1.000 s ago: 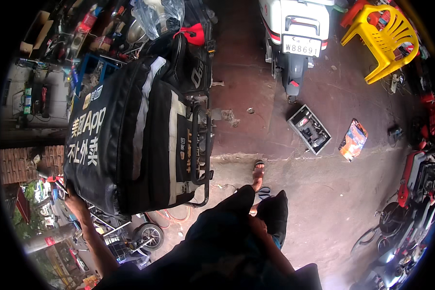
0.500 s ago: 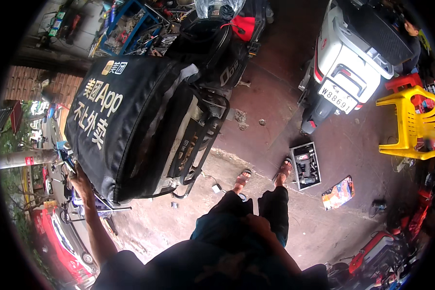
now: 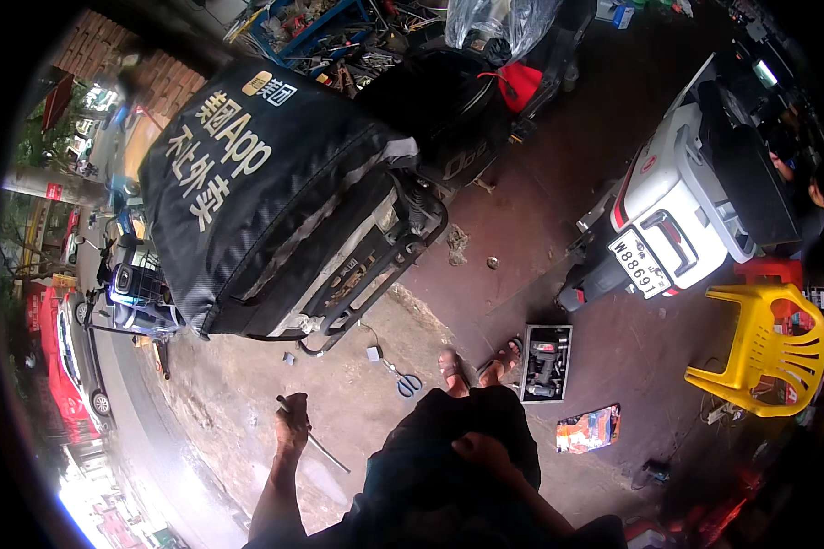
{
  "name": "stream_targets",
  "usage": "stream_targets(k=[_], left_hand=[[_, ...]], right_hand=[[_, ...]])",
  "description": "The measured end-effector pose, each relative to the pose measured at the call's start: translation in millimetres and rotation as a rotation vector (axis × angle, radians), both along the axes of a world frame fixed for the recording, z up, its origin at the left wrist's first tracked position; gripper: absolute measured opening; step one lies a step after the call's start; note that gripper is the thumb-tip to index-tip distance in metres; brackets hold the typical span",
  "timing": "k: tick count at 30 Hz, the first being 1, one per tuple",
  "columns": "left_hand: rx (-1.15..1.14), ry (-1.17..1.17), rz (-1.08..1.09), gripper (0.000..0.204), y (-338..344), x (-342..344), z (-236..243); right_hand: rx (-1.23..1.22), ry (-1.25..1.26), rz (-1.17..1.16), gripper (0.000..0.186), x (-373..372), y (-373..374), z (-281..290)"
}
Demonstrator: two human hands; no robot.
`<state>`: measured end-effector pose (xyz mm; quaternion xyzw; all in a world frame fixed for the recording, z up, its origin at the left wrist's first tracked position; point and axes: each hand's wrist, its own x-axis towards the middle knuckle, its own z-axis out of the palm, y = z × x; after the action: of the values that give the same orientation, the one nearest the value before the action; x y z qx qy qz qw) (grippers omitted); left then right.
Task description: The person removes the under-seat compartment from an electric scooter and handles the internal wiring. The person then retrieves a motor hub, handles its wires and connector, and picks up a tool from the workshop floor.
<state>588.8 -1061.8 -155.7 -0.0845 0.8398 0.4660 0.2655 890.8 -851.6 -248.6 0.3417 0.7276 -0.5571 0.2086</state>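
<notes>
My left hand (image 3: 292,428) is closed around a long, thin grey rod or tube (image 3: 329,455), raised above the concrete to the left of my legs. Its exact kind is too small to tell. Close against my dark shorts, my right hand (image 3: 482,454) has its fingers curled, and whatever may be in it is hidden. Ahead on the left stands a scooter with a big black delivery box (image 3: 238,201) over a black metal rear rack (image 3: 389,270). A pair of scissors (image 3: 407,383) lies on the ground just ahead of my feet.
Right of my feet, an open case (image 3: 547,364) holds a power drill. Beyond it are a colourful packet (image 3: 588,429), a yellow plastic chair (image 3: 760,352) and a white scooter (image 3: 673,206). Tools fill a blue rack (image 3: 304,37) at the back. People are partly visible at far right.
My left hand has come away from the far left side of the delivery box, back toward me, and now shows the thin rod. The view has turned, and the scissors have come into sight.
</notes>
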Motion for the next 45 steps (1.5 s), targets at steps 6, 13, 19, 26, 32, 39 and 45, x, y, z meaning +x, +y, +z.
stream_targets(k=[6,13,19,26,32,39,45], left_hand=[[-0.071,0.315,-0.245,0.023,4,3,15],[0.087,0.273,-0.301,0.017,-34,6,-11],[0.071,0.113,-0.391,0.014,-46,7,-43],[0.216,0.02,-0.318,0.014,-29,24,-38],[-0.269,0.596,-0.961,0.015,-12,46,-39],[-0.293,0.324,-0.443,0.016,49,90,-65],[-0.469,0.261,-0.367,0.015,94,101,-66]], right_hand=[[0.055,0.019,0.051,0.033,5,-13,-15],[0.085,0.113,-0.123,0.03,4,-35,-3],[0.085,0.104,-0.381,0.029,1,-29,9],[0.026,0.093,-0.306,0.027,16,-17,-15],[0.063,0.177,-0.294,0.025,24,18,-17],[0.348,0.182,-0.156,0.028,67,144,15],[0.389,-0.022,-0.069,0.028,111,226,13]])
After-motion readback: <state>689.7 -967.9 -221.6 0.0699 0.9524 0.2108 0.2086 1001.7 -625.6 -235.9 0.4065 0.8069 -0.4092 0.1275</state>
